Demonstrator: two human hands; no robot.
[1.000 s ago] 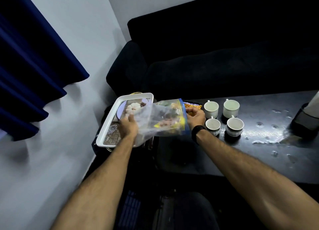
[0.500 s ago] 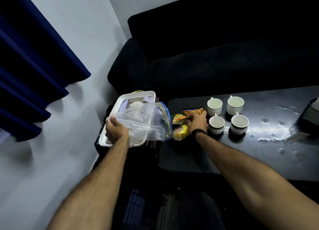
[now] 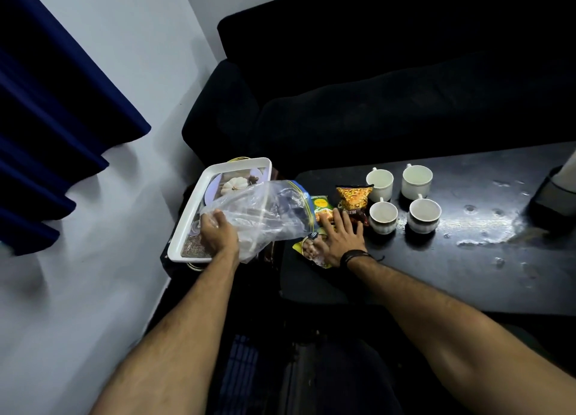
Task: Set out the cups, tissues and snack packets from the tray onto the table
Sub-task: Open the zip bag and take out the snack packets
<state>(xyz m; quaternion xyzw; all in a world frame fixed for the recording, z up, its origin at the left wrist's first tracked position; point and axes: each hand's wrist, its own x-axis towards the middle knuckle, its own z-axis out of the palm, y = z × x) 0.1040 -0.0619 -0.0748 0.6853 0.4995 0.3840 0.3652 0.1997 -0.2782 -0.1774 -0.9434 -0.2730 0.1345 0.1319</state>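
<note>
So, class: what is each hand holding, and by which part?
Left hand grips the clear bag by its closed bottom end. Right hand holds nothing, lying flat on the packets.

My right hand (image 3: pixel 341 238) has let go of the clear plastic zip bag (image 3: pixel 261 215) and now lies flat, fingers spread, on the yellow and orange snack packets (image 3: pixel 322 210) tipped onto the black table (image 3: pixel 467 274).

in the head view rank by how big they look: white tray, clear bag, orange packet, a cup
1. White tray and clear bag: look about alike, and the bag hides part of the tray.
2. Orange packet.
3. Cup, slightly smaller.
</note>
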